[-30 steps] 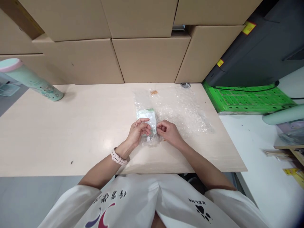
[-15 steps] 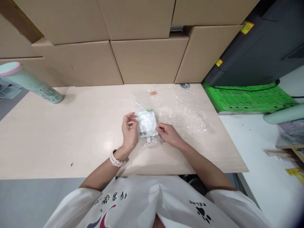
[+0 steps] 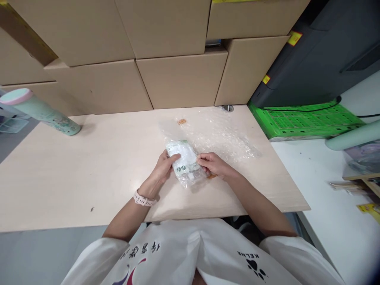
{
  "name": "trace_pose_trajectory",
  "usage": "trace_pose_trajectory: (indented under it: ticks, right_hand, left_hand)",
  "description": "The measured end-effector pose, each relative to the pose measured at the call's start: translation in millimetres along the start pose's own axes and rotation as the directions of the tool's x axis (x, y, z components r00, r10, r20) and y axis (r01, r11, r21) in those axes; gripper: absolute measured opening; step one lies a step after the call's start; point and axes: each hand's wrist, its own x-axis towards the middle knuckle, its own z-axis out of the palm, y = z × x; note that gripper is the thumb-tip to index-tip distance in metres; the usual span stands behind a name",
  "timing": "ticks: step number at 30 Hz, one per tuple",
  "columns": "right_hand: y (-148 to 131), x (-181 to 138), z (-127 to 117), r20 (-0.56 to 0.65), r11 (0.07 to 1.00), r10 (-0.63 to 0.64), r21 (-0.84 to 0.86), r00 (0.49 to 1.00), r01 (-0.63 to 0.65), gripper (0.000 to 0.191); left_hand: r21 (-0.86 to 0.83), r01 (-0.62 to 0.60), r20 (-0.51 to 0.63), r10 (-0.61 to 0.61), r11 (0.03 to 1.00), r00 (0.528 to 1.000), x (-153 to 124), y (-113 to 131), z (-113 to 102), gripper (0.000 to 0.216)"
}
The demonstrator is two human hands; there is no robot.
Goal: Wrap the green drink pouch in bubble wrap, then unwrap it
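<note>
- A pale wooden table (image 3: 89, 174) stands against stacked cardboard boxes (image 3: 178, 75).
- Near the front edge, the left hand (image 3: 162, 170) and right hand (image 3: 213, 164) pinch a small plastic packet (image 3: 185, 162) from either side.
- Beyond lies bubble wrap (image 3: 225, 136).
- Far left, a mint tumbler (image 3: 38, 111).

"KELME" over paw logo on white shirt (image 3: 184, 253); Chinese characters on its other side, upside down, unclear. Yellow stickers (image 3: 294, 38) unreadable.

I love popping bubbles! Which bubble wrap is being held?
The small clear bubble-wrap bundle between left hand and right hand; the other clear sheet lies flat.
</note>
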Motion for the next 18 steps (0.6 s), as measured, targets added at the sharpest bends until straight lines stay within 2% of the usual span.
trace_pose_trajectory:
  ticks: [3,5,7,8,10,13,14,16,18]
  right_hand:
    - [7.5,3.6,4.8,-0.154,0.989,-0.059,-0.145,0.986,0.037,0.020]
    - [12.2,5.5,9.5,-0.295,0.939,-0.212,-0.326,0.932,0.110,0.017]
    - [14.7,5.8,13.5,-0.321,0.847,-0.380,-0.498,0.868,0.187,0.011]
    - [14.9,5.2,14.8,-0.293,0.805,-0.433,-0.551,0.853,0.219,0.005]
    - [13.4,2.9,16.2,-0.209,0.766,-0.478,-0.573,0.853,0.289,0.010]
    - [9.3,-1.7,16.5,-0.024,0.811,-0.459,-0.419,0.888,0.408,0.010]
    - [8.3,-3.0,16.6,0.039,0.836,-0.447,-0.337,0.894,0.433,0.014]
    - [7.3,-4.5,17.5,0.116,0.872,-0.429,-0.204,0.896,0.445,0.022]
    - [8.0,-4.5,18.8,0.097,0.892,-0.416,-0.152,0.904,0.426,0.022]
  left_hand:
    - [-0.019,-0.082,-0.050,0.081,0.996,0.995,-2.2,-7.7,5.7,0.054]
    - [-0.017,-0.085,-0.088,0.084,0.996,0.993,-2.0,-11.0,7.1,0.054]
    - [-0.024,-0.081,-0.099,0.078,0.996,0.992,-1.4,-13.0,7.4,0.053]
    - [-0.030,-0.083,-0.092,0.080,0.996,0.993,-1.4,-13.5,7.5,0.053]
    - [-0.055,-0.106,-0.041,0.104,0.993,0.994,-3.4,-13.6,7.9,0.057]
    - [-0.063,-0.214,0.111,0.220,0.975,0.969,-11.6,-12.8,10.1,0.067]
    - [-0.024,-0.274,0.169,0.274,0.962,0.947,-15.2,-12.8,11.1,0.066]
    - [0.158,-0.423,0.287,0.368,0.892,0.884,-22.1,-14.1,12.9,0.055]
    - [0.388,-0.587,0.406,0.440,0.711,0.801,-26.4,-17.1,14.2,0.042]
